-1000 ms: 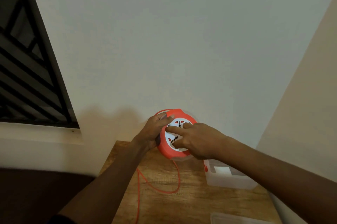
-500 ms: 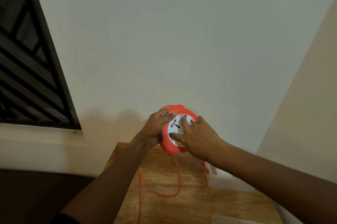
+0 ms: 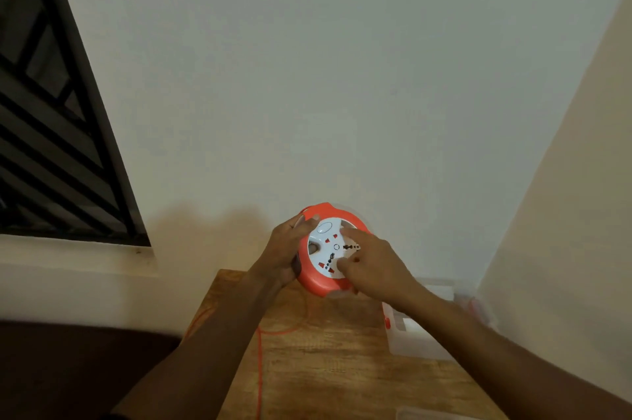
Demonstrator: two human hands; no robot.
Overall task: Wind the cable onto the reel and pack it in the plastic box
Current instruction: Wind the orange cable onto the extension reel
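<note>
— One reel (image 3: 323, 277), is that all?

— One reel, round, orange rim with a white socket face, held up above the far end of the wooden bench (image 3: 328, 368), tilted toward the camera. Two hands on it. The left hand (image 3: 285, 253) is at its nine o'clock side, fingers (image 3: 306, 222) curled round the orange edge and grasping it. The right hand (image 3: 374, 265) comes in from four o'clock, with fingertips (image 3: 345, 233) pressing the white face, fingers bent.

— Cable?

— One orange cable (image 3: 259, 368), thin. It drops from the reel's six o'clock, loops on the bench and runs off toward the near edge.

— Any writing on the face?

— Red and black socket marks and a small ring at the centre, but no lettering I can read.

— Boxes?

— One clear plastic box (image 3: 420, 346) at four o'clock from the reel, on the bench by the right wall, with an orange clip on its left side. Something pale sits inside, possibly a card; it is too blurred to say. One clear lid-like piece (image 3: 424, 414) shows at the bench's near edge.

— Beyond that?

— One window with a dark grille (image 3: 44, 132), at ten o'clock.
</note>
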